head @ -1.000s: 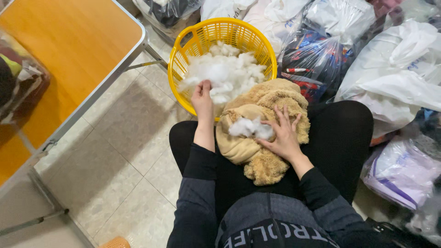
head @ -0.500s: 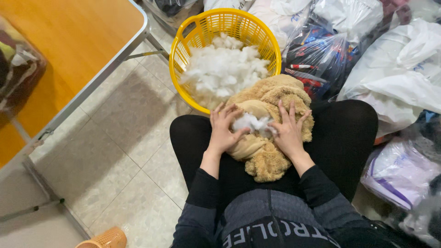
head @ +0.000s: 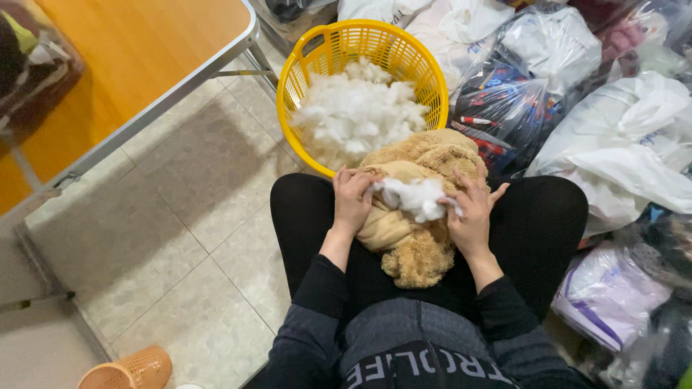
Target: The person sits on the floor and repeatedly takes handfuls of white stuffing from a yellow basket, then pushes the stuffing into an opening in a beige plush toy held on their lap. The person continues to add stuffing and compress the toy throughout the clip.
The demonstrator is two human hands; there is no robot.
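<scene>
1. Change since a second ago: the left hand [head: 353, 198] is back from the yellow basket [head: 310, 65], where it was reaching into the white stuffing [head: 357, 115]; both hands now sit on the tan plush toy skin [head: 414, 230] on the lap; the view has also shifted a little, bringing a small orange basket [head: 130, 369] into the lower left corner.
2. Reading of that change: the fetch stroke looks finished and a packing stroke is in hand; the tuft of white stuffing [head: 414, 198] at the toy's opening is now being pressed or fed in; judgement only.
3. Left hand: fingers curled, gripping the fabric edge of the opening and touching the tuft; loosely closed, not a fist.
4. Right hand [head: 472, 216]: fingers spread and bent, flat against the right side of the opening, bracing the fabric; whether it pinches anything, I cannot tell.
5. Toy position: across both thighs, its far end touching the near rim of the yellow basket; basket on the tiled floor [head: 180, 216], about half full.
6. Counts: hands, two; yellow baskets, one; small orange baskets, one; plush skins, one; folding table [head: 144, 50] with orange top, one, at upper left; plastic bags [head: 613, 144] heaped along the right side, several, exact number not clear.
</scene>
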